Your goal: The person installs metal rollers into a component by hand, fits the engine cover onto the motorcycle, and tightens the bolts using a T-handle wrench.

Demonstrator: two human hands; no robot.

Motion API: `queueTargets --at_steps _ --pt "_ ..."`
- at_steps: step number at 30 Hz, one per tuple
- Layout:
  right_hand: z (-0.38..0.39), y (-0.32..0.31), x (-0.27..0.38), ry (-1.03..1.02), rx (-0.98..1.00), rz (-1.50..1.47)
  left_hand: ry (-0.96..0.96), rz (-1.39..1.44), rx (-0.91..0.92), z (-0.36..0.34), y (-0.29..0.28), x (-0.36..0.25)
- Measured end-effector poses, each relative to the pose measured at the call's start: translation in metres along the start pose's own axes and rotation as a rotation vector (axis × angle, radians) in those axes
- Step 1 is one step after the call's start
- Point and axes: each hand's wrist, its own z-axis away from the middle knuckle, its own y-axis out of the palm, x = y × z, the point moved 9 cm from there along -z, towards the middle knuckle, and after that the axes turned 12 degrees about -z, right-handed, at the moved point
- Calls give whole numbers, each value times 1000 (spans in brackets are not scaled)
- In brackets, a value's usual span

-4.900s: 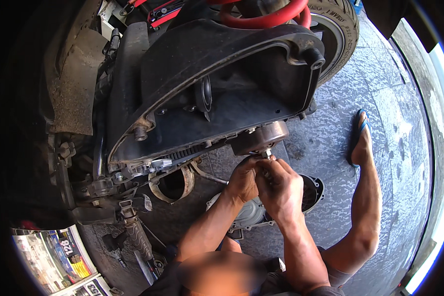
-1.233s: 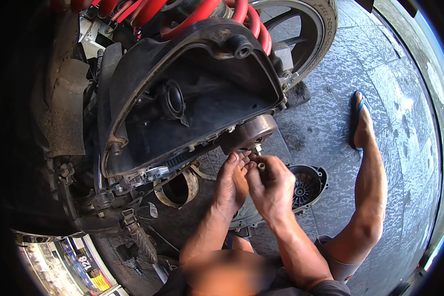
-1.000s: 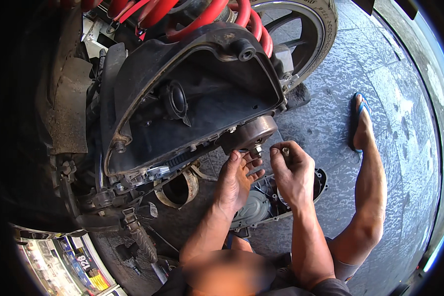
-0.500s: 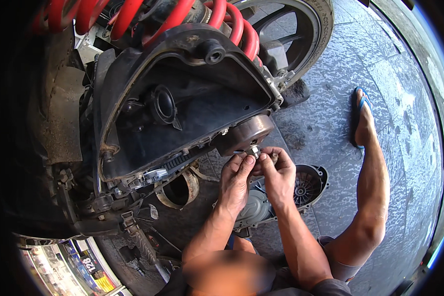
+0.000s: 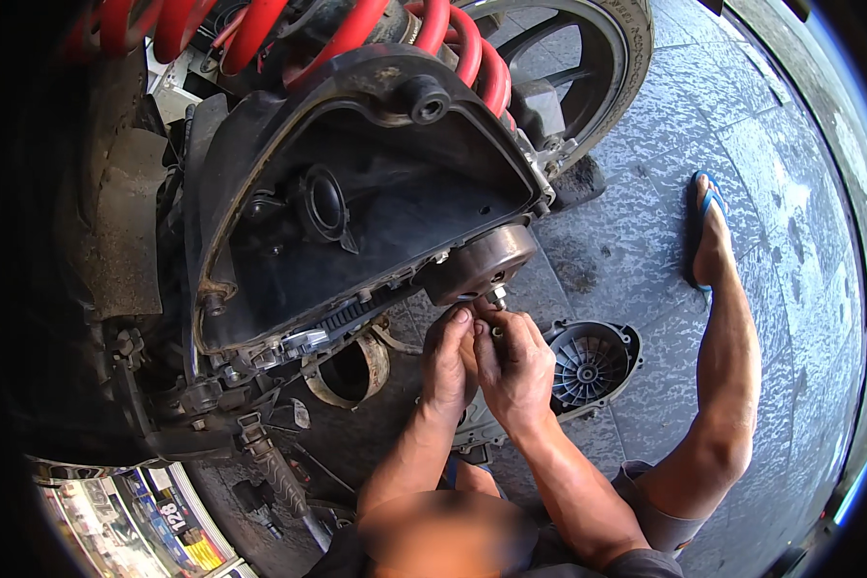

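Observation:
A round metal clutch drum (image 5: 479, 265) sits at the lower right edge of a black engine casing (image 5: 299, 289). From the drum's centre a threaded shaft end with a pale nut (image 5: 496, 295) sticks out toward me. My right hand (image 5: 522, 371) is closed just below the nut, with the end of a small metal pin-like piece (image 5: 497, 332) showing between thumb and fingers. My left hand (image 5: 446, 361) is closed beside it, close under the drum, its fingertips meeting the right ones. What the left fingers hold, if anything, is hidden.
Behind my hands a grey engine cover with a finned round opening (image 5: 590, 371) lies on the tiled floor. A ring-shaped part (image 5: 356, 376) and a shock absorber-like rod (image 5: 279, 472) lie left. Red coil springs (image 5: 347, 39) and a wheel (image 5: 597, 77) stand beyond.
My right hand has shifted left and slightly down, away from the nut, and meets the left hand. The small piece has moved with it. The nut on the shaft now shows more fully.

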Motion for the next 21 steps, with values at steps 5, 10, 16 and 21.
queueTargets --at_steps 5,10,16,21 --pt "-11 -10 18 88 18 12 -22 -15 -14 2 -2 1" --pt "-27 -26 5 315 14 -86 84 87 35 4 16 -7" --pt "-28 -35 -15 427 -24 -260 -3 83 3 2 22 -6" --pt "-30 -27 -33 520 43 -636 -31 104 2 3 24 -6"
